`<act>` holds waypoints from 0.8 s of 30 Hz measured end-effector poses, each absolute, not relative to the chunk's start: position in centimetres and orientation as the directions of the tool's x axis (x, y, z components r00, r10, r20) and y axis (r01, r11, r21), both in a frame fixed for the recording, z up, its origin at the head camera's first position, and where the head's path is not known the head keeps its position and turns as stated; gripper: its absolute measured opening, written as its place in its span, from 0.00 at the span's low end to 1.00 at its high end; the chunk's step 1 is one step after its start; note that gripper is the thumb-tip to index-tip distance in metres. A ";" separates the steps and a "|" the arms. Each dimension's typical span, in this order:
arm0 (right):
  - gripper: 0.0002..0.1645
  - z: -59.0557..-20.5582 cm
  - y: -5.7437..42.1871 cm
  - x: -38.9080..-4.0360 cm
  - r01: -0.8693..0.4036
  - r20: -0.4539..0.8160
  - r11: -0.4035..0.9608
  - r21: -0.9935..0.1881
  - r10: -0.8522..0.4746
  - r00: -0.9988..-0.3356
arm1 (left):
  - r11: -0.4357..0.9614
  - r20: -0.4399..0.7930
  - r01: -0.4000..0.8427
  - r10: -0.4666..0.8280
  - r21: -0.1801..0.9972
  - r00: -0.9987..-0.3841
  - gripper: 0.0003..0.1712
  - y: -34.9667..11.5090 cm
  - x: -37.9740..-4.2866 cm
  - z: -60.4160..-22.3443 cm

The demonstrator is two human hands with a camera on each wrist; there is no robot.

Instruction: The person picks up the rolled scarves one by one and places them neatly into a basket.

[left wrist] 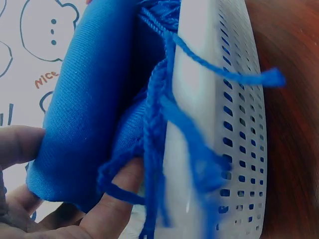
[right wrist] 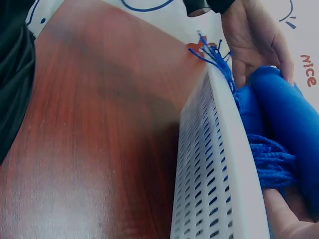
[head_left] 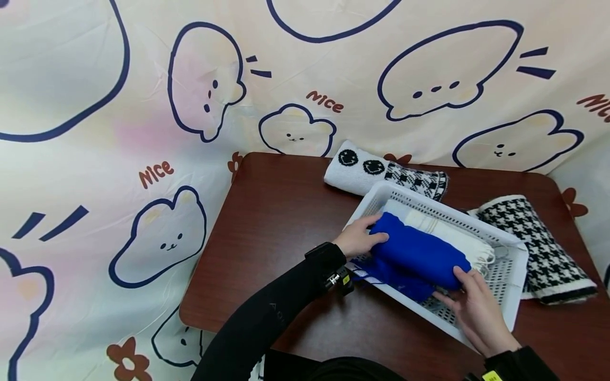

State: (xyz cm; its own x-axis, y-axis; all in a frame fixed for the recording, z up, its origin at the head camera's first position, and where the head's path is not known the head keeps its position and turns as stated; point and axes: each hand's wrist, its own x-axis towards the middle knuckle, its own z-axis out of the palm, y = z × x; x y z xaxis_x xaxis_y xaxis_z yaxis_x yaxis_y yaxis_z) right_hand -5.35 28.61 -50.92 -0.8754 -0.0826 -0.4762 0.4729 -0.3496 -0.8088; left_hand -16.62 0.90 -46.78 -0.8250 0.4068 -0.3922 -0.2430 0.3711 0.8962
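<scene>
A folded blue scarf [head_left: 419, 251] with braided tassels lies in a white perforated basket [head_left: 521, 270]. My left hand [head_left: 356, 237] holds the scarf's left end, thumb on one side and fingers around the other, as the left wrist view shows. At its right end my right hand [head_left: 480, 312] grips it, thumb on top and fingers beneath. Blue tassels [left wrist: 194, 144] hang over the basket's near rim in the left wrist view. Behind the blue scarf, a cream-white fringed textile [head_left: 459, 235] lies along the basket's far side.
Behind the basket lies a rolled white textile with black smiley faces [head_left: 355, 168] and a checked end. A folded black-and-white houndstooth textile [head_left: 538, 243] sits right of the basket. Everything stands on a brown wooden table [head_left: 271, 227] against a cartoon-printed curtain [head_left: 295, 63].
</scene>
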 end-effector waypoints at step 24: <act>0.55 -50.9 29.0 -5.8 0.627 -0.615 -0.112 -0.771 -0.128 -0.778 | 0.559 -0.418 -0.127 0.430 0.819 -0.800 0.34 1.4 -16.9 -47.2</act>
